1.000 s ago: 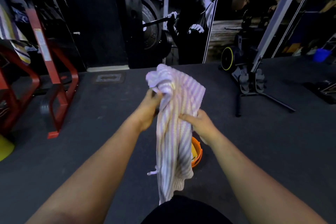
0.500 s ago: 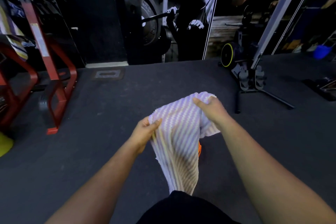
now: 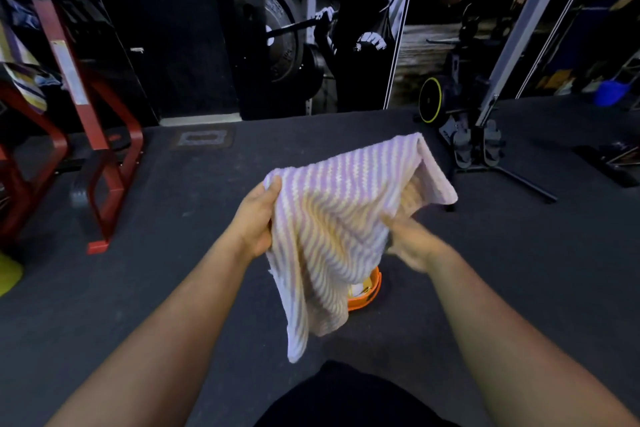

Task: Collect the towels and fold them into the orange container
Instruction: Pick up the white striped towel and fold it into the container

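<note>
A purple-and-white striped towel point(image 3: 339, 222) hangs in the air in front of me. My left hand point(image 3: 256, 218) pinches its upper left corner. My right hand point(image 3: 412, 243), blurred by motion, grips the towel's right side from underneath, lower than the raised far corner. The towel's bottom end droops toward my body. On the dark floor right below it stands the orange container point(image 3: 367, 295), mostly hidden by the cloth, with something pale and yellow inside.
A red metal rack point(image 3: 90, 114) stands at the left, with striped cloth point(image 3: 24, 83) draped over it. A black stand with slanted poles point(image 3: 485, 135) and a yellow-rimmed wheel point(image 3: 429, 99) is at the right back. A blue bucket point(image 3: 611, 92) sits far right.
The towel went from hanging bunched and vertical to being spread out wide. My right hand first rose to the far corner, then dropped to the towel's lower right side. My left hand moved left.
</note>
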`<state>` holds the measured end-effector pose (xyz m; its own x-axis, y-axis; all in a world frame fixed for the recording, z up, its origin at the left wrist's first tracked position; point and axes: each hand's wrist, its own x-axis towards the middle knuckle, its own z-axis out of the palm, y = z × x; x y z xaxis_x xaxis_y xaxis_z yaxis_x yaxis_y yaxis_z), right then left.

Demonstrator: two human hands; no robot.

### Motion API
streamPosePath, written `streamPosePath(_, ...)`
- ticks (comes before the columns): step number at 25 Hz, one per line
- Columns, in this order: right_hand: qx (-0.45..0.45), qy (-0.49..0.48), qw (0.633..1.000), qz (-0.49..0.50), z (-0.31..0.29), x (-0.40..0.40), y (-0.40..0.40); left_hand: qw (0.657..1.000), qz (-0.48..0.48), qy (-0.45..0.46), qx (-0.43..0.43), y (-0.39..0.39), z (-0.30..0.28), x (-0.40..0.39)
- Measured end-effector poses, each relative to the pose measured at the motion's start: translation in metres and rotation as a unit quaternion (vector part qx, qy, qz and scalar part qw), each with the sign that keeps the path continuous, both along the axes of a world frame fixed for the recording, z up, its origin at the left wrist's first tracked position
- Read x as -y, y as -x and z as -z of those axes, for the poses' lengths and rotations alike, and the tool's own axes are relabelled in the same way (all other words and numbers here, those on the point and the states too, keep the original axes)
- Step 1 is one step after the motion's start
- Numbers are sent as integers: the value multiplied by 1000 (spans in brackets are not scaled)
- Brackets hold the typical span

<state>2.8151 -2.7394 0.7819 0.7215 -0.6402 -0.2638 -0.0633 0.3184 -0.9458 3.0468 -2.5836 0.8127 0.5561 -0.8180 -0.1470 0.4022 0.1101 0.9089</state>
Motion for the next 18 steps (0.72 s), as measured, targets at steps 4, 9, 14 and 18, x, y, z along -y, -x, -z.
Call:
streamPosePath(4, 3, 48, 998, 49, 5, -12, -15, 999, 49, 16, -1, -8, -20, -4)
streamPosePath(9, 37, 39, 992, 111, -42, 19, -12, 999, -23, 24, -13, -42, -22, -12)
streamPosePath(14, -81, 64, 991, -88, -29, 16, -6, 955, 166, -209, 127, -36, 31, -21)
streamPosePath(18, -96, 69, 992, 35, -13, 17, 1, 991, 40, -119, 41, -41, 38, -19)
